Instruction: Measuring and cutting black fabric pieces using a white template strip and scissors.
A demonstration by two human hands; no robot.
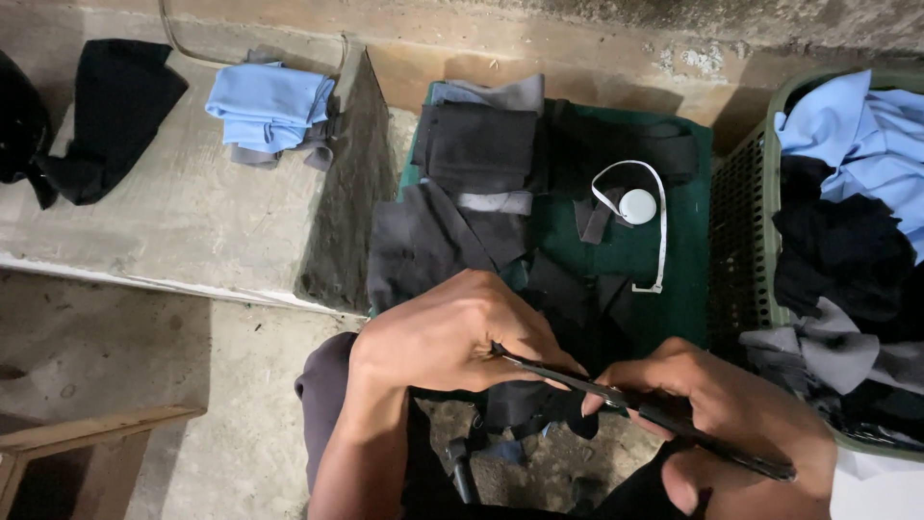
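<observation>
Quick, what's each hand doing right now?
Left hand: closed on black cloth.
Right hand: closed on scissors, cutting the cloth.

Head view, layout only. A mat [688,279] lay at centre on the floor [173,385], against the wall [539,39]. On the mat: a stack of cloth pieces [476,149] at its far left part, more cloth pieces [423,246] nearer; a tape measure [636,206] sat right of the stack. A basket [746,221] stood just right of the mat, with clothes [847,193] in it. Left of the mat was a concrete step [173,221]; folded cloths [269,106] lay on its far right corner, a garment [106,116] on its far left. The left hand [452,332] and right hand [722,404] were at the mat's near edge, the scissors [616,395] between them. A wooden frame [87,433] stood at near left.
</observation>
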